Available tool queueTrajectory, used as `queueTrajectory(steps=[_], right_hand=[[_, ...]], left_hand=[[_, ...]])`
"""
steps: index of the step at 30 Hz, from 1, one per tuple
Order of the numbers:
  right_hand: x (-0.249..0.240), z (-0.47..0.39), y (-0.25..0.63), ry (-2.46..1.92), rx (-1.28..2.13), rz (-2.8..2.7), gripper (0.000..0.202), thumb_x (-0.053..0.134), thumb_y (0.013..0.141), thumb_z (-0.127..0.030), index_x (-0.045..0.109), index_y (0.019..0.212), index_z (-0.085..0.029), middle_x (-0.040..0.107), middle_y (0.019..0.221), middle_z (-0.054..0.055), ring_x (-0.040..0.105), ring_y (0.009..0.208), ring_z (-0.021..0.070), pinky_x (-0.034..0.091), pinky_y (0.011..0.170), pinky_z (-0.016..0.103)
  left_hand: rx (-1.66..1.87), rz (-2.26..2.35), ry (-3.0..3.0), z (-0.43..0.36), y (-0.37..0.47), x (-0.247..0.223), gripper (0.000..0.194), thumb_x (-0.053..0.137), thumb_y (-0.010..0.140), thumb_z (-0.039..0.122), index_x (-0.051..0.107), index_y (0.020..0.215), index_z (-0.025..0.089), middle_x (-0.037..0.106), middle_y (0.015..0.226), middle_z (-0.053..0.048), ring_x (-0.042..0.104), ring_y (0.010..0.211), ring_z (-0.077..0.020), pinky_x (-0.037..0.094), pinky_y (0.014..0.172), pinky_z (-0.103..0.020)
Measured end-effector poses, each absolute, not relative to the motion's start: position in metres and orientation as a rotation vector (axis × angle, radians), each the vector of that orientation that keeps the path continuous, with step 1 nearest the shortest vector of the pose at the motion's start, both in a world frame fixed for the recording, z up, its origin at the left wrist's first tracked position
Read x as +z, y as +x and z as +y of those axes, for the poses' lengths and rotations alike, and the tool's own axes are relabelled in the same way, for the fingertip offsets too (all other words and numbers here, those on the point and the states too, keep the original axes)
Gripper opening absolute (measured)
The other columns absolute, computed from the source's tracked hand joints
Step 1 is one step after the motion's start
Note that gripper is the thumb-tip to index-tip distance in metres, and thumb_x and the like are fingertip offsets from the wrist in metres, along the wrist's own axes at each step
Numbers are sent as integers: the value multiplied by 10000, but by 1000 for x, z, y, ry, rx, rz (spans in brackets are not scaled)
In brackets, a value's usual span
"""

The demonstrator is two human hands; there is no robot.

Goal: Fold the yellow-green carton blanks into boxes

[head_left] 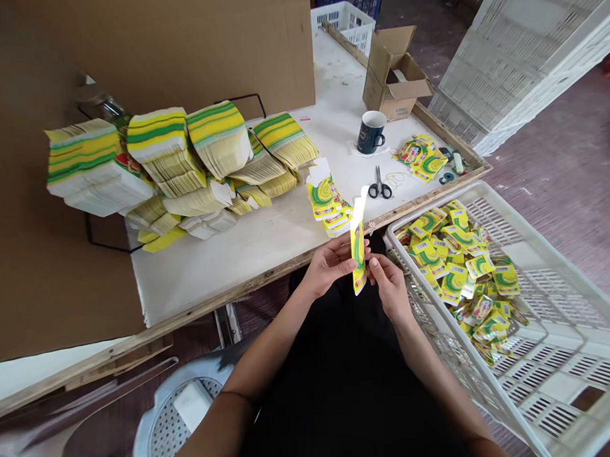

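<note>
A yellow-green carton [358, 253] with a white flap at its top stands upright between my hands, seen nearly edge-on. My left hand [332, 264] pinches it from the left side, thumb toward me. At its right side, my right hand [387, 282] is closed, thumb against the fingers; what lies between them is too small to make out. Just beyond, a few flat yellow cartons [322, 196] lie overlapping on the white table [206, 272]. Bundled stacks of similar cartons [216, 135] fill the table's left part.
A white crate [557, 280] at the right holds several filled yellow packs [454, 280]. On the table are scissors [379, 186], a dark mug [370, 134], an open cardboard box [393, 85] and a pile of packs [421, 158]. A blue-grey stool [161, 400] stands lower left.
</note>
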State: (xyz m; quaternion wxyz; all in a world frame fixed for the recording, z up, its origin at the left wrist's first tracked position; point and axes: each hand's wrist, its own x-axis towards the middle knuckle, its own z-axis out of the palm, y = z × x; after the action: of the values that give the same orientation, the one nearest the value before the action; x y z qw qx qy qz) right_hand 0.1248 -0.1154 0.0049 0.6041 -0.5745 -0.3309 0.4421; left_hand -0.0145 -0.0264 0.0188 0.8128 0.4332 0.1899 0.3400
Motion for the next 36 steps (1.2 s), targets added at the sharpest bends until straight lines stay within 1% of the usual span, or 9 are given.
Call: queueTrajectory(steps=[4, 9, 13, 21, 24, 27, 30, 33, 36], right_hand=[[8, -115, 122, -1411, 952, -859, 389, 693, 863, -584, 719, 900, -197, 668, 766, 19, 583, 699, 166, 497, 657, 286], [8, -116, 121, -1547, 750, -952, 430, 636, 910, -556, 646, 702, -179, 557, 628, -6, 469, 586, 130, 388, 542, 256], [5, -118, 123, -1620, 631, -1097, 391, 600, 950, -489, 643, 711, -182, 582, 646, 4, 471, 582, 133, 368, 546, 266], [7, -114, 120, -1666, 521, -1209, 243, 626, 947, -418, 707, 908, -192, 660, 747, 22, 516, 605, 147, 412, 577, 281], [11, -111, 116, -1652, 487, -1133, 242, 616, 953, -403, 668, 836, -197, 631, 703, 1, 498, 571, 131, 404, 553, 269], [13, -110, 114, -1623, 478, -1070, 251, 606, 962, -398, 643, 817, -198, 614, 699, -4, 512, 583, 129, 421, 558, 264], [13, -110, 119, -1579, 520, -1016, 225, 646, 943, -422, 663, 993, -203, 672, 850, 26, 533, 598, 127, 455, 552, 263], [13, -113, 127, -1466, 642, -1028, 406, 690, 917, -453, 603, 1254, -242, 689, 1155, 89, 644, 752, 158, 537, 629, 280], [14, -117, 135, -1365, 820, -1037, 561, 682, 925, -484, 513, 1419, -279, 691, 1222, 97, 703, 909, 205, 589, 743, 319]], left_hand=[[790, 508, 938, -31, -10, 16, 610, 894, 710, 409, 698, 1226, 150, 775, 1151, -144, 706, 1166, -336, 556, 1017, -442], [799, 564, 967, -35, -9, 15, 560, 854, 748, 458, 715, 1191, 144, 770, 1158, -129, 683, 1195, -314, 525, 1058, -425], [928, 634, 983, -34, -8, 15, 528, 816, 780, 508, 731, 1150, 142, 746, 1226, -148, 664, 1219, -304, 515, 1054, -397], [1015, 755, 1050, -34, -11, 7, 374, 785, 801, 503, 757, 911, 147, 780, 901, -57, 704, 840, -197, 554, 812, -312], [1042, 826, 1109, -39, -8, 5, 372, 751, 827, 520, 719, 818, 150, 739, 780, -29, 659, 736, -161, 536, 733, -280], [1057, 849, 1107, -45, -6, 5, 385, 777, 816, 482, 677, 1002, 160, 747, 852, -39, 688, 795, -174, 544, 768, -285], [1017, 794, 1097, -47, -9, 6, 584, 826, 792, 400, 520, 1246, 199, 751, 970, -55, 717, 867, -187, 550, 805, -291], [915, 702, 1152, -46, -16, 10, 617, 782, 843, 399, 424, 1313, 224, 739, 976, -55, 720, 867, -192, 547, 776, -289], [806, 652, 1243, -43, -22, 18, 616, 727, 889, 422, 411, 1379, 223, 723, 1068, -86, 720, 932, -210, 548, 807, -307]])
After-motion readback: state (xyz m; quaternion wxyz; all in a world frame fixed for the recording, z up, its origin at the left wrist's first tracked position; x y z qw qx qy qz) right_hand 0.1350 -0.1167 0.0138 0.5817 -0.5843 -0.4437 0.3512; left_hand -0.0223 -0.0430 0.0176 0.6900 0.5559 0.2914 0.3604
